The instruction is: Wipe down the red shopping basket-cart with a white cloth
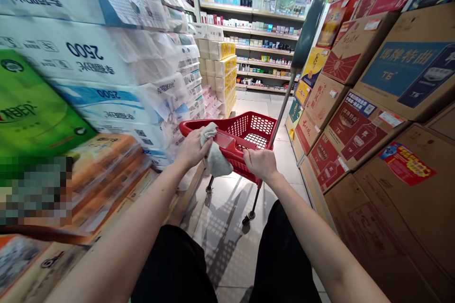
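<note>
Head view, my only feed, clock read from its centre: red shopping cart [234, 125] dead centre, between stacked white tissue packs [103, 64] at 10 o'clock and liquor cartons [355, 118] at 3. Left hand [194, 148] at 8 o'clock, fingers pinching a grey cloth [217, 158] bunched over the left part of the push handle [227, 141], its loose end hanging below. Right hand [262, 164] at 4 o'clock, fingers curled snugly round the handle's right part, near the base of the metal pole [284, 102]. I take the step in hand as guiding the cart by its handle, perhaps wiping it as well; one still can't settle which. I judge the next move calls for a steady right hold and either even pressure from both hands or a slide of the cloth along the bar. Hard to make out: left fingertips, lost under the cloth; right fingertips, behind the handle; the pole's top, cut by the upper edge; the far wheels, masked by the basket. Pixelation hides something at 8 o'clock, low by the orange packs [117, 161], and the packs on that side smear with blur.
</note>
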`<act>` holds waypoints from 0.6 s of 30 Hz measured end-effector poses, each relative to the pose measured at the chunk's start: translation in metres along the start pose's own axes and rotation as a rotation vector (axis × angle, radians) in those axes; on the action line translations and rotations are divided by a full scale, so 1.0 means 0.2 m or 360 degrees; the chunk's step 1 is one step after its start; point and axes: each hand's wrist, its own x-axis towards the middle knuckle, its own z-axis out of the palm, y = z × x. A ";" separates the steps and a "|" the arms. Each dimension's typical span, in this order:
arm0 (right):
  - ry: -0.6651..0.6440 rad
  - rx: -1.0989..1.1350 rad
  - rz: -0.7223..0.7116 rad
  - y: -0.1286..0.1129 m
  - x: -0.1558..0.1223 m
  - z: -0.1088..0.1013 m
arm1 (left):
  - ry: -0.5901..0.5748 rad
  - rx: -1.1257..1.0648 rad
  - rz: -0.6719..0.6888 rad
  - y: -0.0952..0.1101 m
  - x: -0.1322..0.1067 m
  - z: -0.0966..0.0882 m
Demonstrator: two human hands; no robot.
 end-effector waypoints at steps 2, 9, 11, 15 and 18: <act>-0.0003 0.0018 -0.0026 0.01 0.00 0.00 | -0.0002 0.0039 -0.0084 -0.02 0.02 0.00; 0.0024 -0.0001 0.0067 0.03 0.01 0.00 | 0.0041 0.0140 -0.0180 0.02 -0.01 0.07; 0.0023 0.0006 0.0098 0.03 0.01 0.01 | 0.0072 0.0124 -0.0162 0.08 -0.05 0.09; 0.0023 0.0013 0.0083 0.06 0.03 0.02 | 0.0018 0.0140 0.0069 0.23 -0.15 0.14; 0.0016 0.0018 0.0007 0.08 0.03 0.02 | 0.0000 0.0158 0.0178 0.30 -0.18 0.17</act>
